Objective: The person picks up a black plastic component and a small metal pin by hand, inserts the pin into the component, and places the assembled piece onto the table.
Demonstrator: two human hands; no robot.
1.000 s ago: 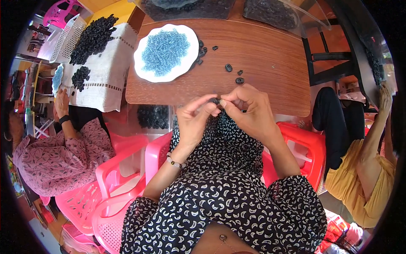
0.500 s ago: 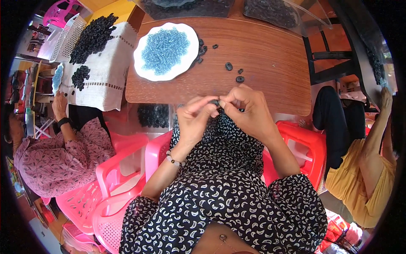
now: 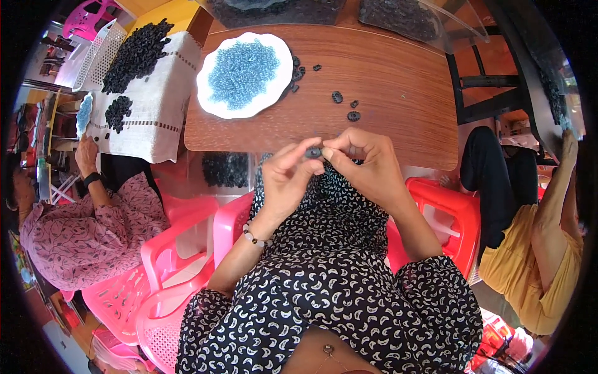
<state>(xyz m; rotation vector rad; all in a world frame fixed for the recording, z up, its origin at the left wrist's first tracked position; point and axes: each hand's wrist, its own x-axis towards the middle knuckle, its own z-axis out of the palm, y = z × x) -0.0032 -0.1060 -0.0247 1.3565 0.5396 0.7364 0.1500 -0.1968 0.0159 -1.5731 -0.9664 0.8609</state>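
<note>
Above my lap, just off the front edge of the brown table (image 3: 386, 75), my left hand (image 3: 283, 181) pinches a small dark oval part (image 3: 313, 152) between thumb and fingers. My right hand (image 3: 369, 167) meets it there, its thumb and fingertips pinched against the part's right side. Whatever those right fingertips hold is too small to name. On the table, a white scalloped plate (image 3: 208, 106) carries a heap of small translucent blue pieces (image 3: 246, 71). Several loose black parts (image 3: 354, 116) lie to its right, and others cluster against its rim.
Clear bins of dark parts (image 3: 398, 19) stand along the table's far edge. Someone in a pink patterned top (image 3: 93, 234) sits at the left, by a cloth-covered table with black piles (image 3: 134, 59). Another person, in yellow (image 3: 523, 268), sits at the right. Pink chairs (image 3: 177, 243) are beside me.
The dark part has turned slightly in my left fingers and shows more of its face. My right fingertips have shifted a little at its side. The tabletop items are unchanged.
</note>
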